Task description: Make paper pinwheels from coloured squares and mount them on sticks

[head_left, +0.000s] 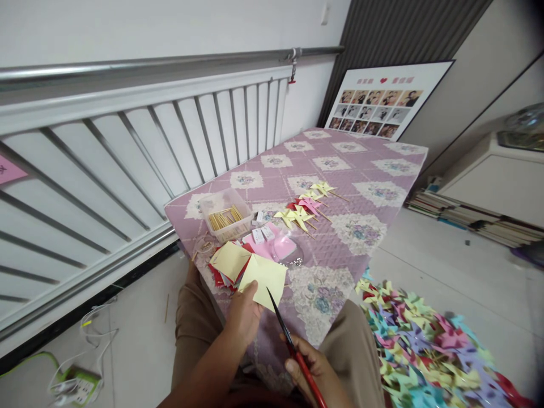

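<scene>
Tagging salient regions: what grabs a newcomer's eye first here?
Front and centre, the left hand holds a pale yellow square of paper while the right hand brings red-handled scissors to its edge. At lower right, a big heap of multicoloured paper pinwheels covers the floor. Finished yellow and pink pinwheels on sticks lie mid-table on the purple floral quilted cloth.

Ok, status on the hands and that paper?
Left hand pinching yellow paper square. Right hand gripping red scissors, blade tips at paper's edge. Nothing in between.
</scene>
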The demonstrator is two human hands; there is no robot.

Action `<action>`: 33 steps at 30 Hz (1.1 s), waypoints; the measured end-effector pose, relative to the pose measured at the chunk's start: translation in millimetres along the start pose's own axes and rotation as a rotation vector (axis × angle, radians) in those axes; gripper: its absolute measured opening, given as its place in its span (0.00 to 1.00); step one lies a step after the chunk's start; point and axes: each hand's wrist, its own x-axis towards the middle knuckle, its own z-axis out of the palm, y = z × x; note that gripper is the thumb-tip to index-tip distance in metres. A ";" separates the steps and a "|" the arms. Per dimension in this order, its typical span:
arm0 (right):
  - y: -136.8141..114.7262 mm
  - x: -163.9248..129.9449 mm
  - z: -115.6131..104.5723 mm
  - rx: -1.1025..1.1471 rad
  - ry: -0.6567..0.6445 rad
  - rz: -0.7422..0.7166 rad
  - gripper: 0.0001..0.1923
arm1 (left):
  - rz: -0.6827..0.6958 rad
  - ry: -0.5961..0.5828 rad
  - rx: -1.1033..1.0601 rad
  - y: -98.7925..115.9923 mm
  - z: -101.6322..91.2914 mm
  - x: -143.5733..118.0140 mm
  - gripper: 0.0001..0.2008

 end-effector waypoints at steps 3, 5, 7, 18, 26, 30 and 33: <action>-11.3 -1.8 1.9 0.047 0.020 0.024 0.21 | 0.003 0.010 0.005 1.3 2.5 -1.1 0.15; -19.0 -2.7 3.3 0.078 0.040 0.049 0.22 | 0.006 0.013 0.008 1.6 3.9 -2.0 0.16; -24.6 -3.3 4.1 0.102 0.059 0.074 0.23 | 0.010 0.015 0.000 1.2 4.5 -2.5 0.18; -9.3 -11.7 -14.5 0.156 0.015 0.061 0.31 | -0.013 0.002 -0.010 22.9 -13.4 13.4 0.19; -19.7 6.6 -23.1 0.495 0.340 0.086 0.30 | -0.227 -0.375 0.511 33.7 -24.5 -4.8 0.12; -46.0 11.7 -16.1 0.537 0.235 0.034 0.28 | -0.254 -0.455 0.673 33.2 -33.5 -5.2 0.08; -62.2 15.4 -5.6 0.526 0.167 0.042 0.26 | -0.301 -0.470 0.669 31.5 -38.1 -3.7 0.08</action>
